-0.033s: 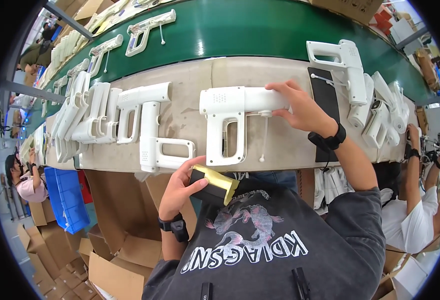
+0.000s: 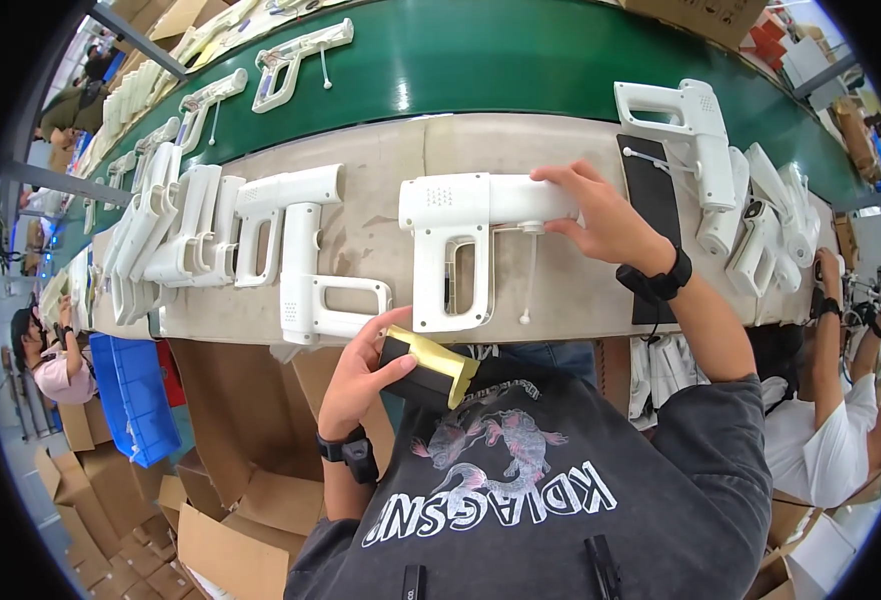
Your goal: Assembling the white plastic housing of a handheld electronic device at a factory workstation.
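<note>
A white gun-shaped plastic housing [image 2: 450,210] lies on the bench in front of me, its looped handle toward my body. My right hand [image 2: 608,220] is closed round the end of its barrel, thumb below and fingers on top. From under the barrel a thin white tube [image 2: 529,280] hangs down across the bench. At the bench's near edge, my left hand [image 2: 358,378] grips a block-shaped yellow and black thing [image 2: 432,358], whose kind I cannot make out. Just left of the housing sits a white handled shell [image 2: 305,270].
Several white shells [image 2: 195,225] stand in a row at the left. More white housings [image 2: 700,140] are piled at the right beside a black mat [image 2: 650,215]. A green conveyor [image 2: 480,60] runs behind the bench. Below left are a blue crate [image 2: 135,400] and cardboard boxes [image 2: 250,540]. Another person [image 2: 820,430] works at the right.
</note>
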Tool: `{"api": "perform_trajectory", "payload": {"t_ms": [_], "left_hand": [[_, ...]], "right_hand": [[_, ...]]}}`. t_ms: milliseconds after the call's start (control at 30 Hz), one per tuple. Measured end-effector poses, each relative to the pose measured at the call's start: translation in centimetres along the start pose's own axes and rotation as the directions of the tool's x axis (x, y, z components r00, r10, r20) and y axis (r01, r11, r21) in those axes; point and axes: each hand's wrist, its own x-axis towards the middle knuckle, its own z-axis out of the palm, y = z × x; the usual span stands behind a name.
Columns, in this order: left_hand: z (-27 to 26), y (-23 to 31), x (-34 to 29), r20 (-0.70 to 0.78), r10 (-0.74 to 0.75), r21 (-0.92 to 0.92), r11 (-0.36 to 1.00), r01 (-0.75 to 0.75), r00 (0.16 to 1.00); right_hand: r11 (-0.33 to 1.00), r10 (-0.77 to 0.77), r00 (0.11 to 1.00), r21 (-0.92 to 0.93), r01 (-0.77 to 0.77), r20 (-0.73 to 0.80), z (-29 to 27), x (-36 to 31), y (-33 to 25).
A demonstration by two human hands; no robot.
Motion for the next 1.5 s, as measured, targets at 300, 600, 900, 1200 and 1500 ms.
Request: {"api": "perform_trajectory", "payload": {"t_ms": [300, 600, 900, 1200, 1500], "left_hand": [[0.3, 0.9, 0.3, -0.02, -0.012, 0.066, 0.998, 0.014, 1.0], [0.6, 0.8, 0.8, -0.008, -0.021, 0.077, 0.997, 0.022, 1.0], [1.3, 1.0, 0.8, 0.017, 0.002, 0.1, 0.995, -0.004, 1.0], [1.0, 0.4, 0.8, 0.051, -0.036, 0.098, 0.995, 0.031, 0.998], [1.1, 0.8, 0.9, 0.027, -0.025, 0.106, 0.994, 0.022, 0.999]], "right_hand": [[1.0, -0.003, 1.0, -0.01, 0.003, -0.01, -0.1, -0.1, -0.3], [1.0, 0.004, 1.0, -0.023, -0.004, -0.001, 0.2, -0.2, 0.1], [0.997, 0.02, 0.996, -0.081, -0.013, 0.087, -0.4, 0.3, -0.4], [0.995, -0.027, 0.995, -0.096, 0.036, 0.091, -0.7, 0.6, -0.3], [0.992, -0.035, 0.996, -0.118, 0.045, 0.085, -0.1, 0.3, 0.5]]}}
